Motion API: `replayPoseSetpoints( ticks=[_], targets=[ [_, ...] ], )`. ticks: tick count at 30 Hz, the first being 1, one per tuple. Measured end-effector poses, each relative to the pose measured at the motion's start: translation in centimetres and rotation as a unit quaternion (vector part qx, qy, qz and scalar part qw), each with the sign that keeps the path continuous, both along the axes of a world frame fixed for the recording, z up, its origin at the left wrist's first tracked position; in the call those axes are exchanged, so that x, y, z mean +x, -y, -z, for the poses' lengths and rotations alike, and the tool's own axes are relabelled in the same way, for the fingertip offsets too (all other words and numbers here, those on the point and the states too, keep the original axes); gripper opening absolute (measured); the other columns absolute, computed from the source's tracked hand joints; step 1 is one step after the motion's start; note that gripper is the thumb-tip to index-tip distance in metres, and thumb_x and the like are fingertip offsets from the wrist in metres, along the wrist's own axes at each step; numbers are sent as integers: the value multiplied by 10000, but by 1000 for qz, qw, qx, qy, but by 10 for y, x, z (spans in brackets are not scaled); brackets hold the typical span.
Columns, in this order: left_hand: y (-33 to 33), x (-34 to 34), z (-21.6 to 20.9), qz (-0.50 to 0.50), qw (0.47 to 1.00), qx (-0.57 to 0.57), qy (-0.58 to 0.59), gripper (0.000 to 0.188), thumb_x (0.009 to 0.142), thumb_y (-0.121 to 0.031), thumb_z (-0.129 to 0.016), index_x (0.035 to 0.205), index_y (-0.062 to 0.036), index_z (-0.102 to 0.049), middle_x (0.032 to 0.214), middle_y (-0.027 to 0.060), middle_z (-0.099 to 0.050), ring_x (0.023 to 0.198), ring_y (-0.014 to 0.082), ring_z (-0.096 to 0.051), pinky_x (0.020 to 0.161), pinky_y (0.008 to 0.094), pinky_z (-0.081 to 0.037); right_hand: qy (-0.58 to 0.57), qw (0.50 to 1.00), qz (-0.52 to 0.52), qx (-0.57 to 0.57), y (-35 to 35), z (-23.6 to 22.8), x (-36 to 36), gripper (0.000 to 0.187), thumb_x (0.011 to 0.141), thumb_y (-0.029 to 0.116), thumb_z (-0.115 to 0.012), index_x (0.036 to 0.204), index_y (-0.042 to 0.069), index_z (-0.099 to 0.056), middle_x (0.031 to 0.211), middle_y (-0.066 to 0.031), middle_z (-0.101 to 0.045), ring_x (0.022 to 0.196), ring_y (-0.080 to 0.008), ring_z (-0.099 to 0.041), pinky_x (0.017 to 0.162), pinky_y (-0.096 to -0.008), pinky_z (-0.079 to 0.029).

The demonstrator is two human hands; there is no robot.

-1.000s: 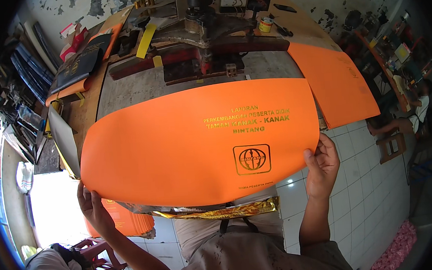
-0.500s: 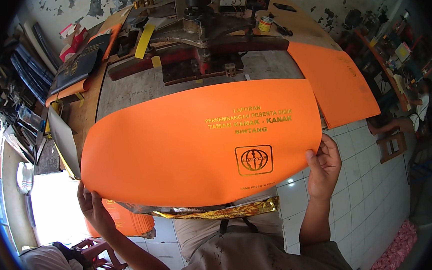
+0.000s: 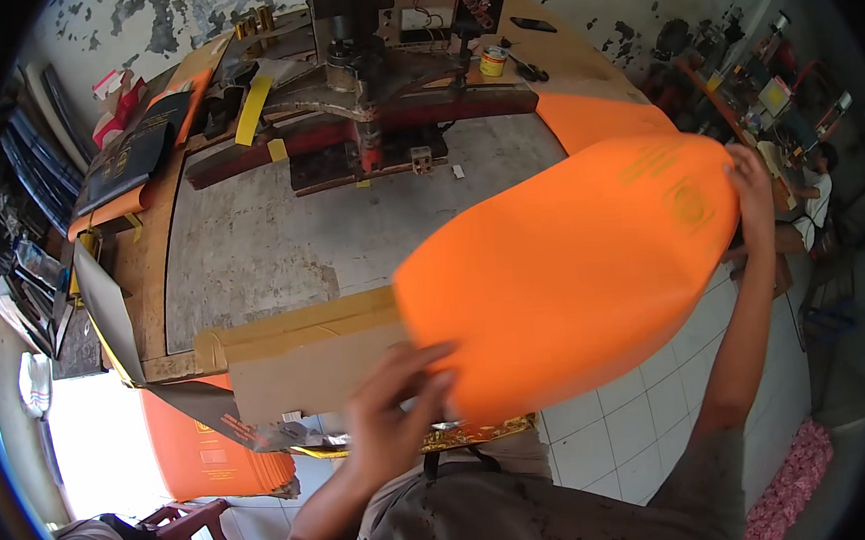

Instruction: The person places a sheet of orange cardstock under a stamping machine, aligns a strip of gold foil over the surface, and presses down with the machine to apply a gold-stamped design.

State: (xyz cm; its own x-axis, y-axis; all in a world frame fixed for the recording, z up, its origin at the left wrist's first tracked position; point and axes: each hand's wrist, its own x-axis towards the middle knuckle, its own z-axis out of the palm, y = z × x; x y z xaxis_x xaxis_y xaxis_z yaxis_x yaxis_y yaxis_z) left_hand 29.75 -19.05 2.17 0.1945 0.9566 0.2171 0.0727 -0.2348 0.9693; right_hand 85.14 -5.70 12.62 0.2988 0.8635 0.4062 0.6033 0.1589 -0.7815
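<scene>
A large flexible orange cover sheet [image 3: 563, 271] with gold lettering and a gold emblem is held up to the right, bowed and partly blurred. My right hand [image 3: 750, 183] grips its right edge, fingers closed there. By the sheet's near left corner is my left hand [image 3: 392, 408], somewhat smeared. Its forefinger and thumb are apart, both in front of the sheet's edge, with no pinch visible. Under the sheet's far right part lies another orange sheet [image 3: 592, 118] on the table. Behind stands a press [image 3: 368, 139] with a dark red crossbar over a grey metal bed [image 3: 259, 232].
A brown cardboard piece [image 3: 304, 374] with tape lies along the bed's front edge. Below it on the left is a stack of orange covers [image 3: 200, 457]. A black cover [image 3: 139, 155] lies at the far left. A small yellow can [image 3: 492, 61] stands behind; another person [image 3: 814, 198] sits at right.
The orange sheet has swung right from over the bed, uncovering the bed and cardboard. My right hand moved up and right; my left hand moved right, its fingers now apart at the sheet's corner.
</scene>
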Motion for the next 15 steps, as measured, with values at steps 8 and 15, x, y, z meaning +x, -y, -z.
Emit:
replayPoseSetpoints(
  ticks=[8, 15],
  targets=[
    [-52, 116, 5, 88, 949, -23, 303, 693, 1059, -71, -645, 1669, -39, -317, 1658, 164, -445, 1481, 279, -508, 1177, 422, -436, 474, 859, 184, -54, -130, 40, 146, 452, 1062, 341, -658, 1438, 91, -633, 1455, -153, -628, 1360, -349, -583, 1137, -460, -456],
    [38, -25, 49, 345, 923, -169, 24, 498, 1016, -96, -723, 1482, 1, -575, 1256, 133, -753, 1152, 215, -707, 1034, 383, -542, 327, 920, 24, -216, -69, 142, -28, 717, 1035, 507, -648, 1591, 86, -480, 1669, -221, -396, 1569, -372, -348, 1269, -451, -318]
  ],
)
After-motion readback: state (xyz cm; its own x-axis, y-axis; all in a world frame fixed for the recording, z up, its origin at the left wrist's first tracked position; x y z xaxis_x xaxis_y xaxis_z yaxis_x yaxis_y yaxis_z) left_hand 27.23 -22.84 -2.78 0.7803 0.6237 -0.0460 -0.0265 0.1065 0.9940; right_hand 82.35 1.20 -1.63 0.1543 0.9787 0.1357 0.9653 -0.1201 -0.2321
